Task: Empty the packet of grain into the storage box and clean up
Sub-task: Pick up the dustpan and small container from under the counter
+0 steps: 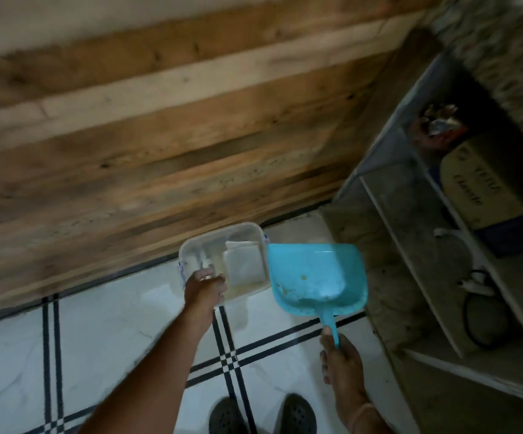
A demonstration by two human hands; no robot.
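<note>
Below, my dark shoes (263, 415) stand on the white floor (103, 339) with its black lines. My right hand (343, 361) has its fingers closed around the handle of a blue dustpan (316, 277); a few pale specks lie in its tray. My left hand (205, 289) grips the near edge of the clear storage box (222, 261), held above the floor just left of the dustpan. Pale grain lies low inside, beside something white and folded, too blurred to identify. Beyond, wooden planks (160, 136); right, a dim shelf (426, 245).
</note>
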